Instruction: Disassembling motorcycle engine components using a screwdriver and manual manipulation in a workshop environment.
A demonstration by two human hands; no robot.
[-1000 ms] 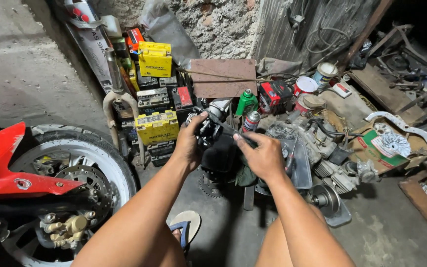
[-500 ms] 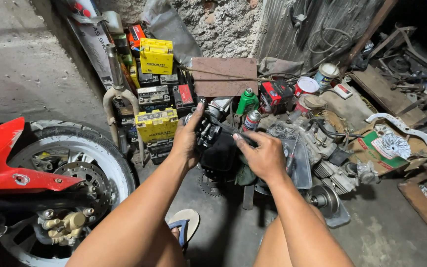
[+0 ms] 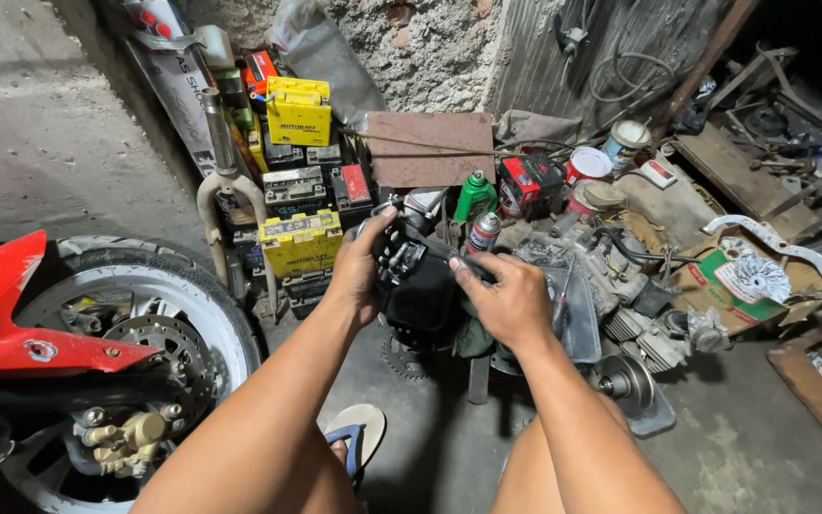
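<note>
— So, where is the black engine part (image 3: 418, 286) sitting for you?

— You are holding it up between both hands, above the floor (image 3: 744, 457), just in front of the yellow batteries (image 3: 302, 243). Your left hand (image 3: 359, 271) is closing its grip on the part's left side, thumb reaching over the top.

— And the other?

— Your right hand (image 3: 506, 300) is gripping its right edge, fingers curling onto it. The part is standing roughly upright, equally near both hands.
</note>
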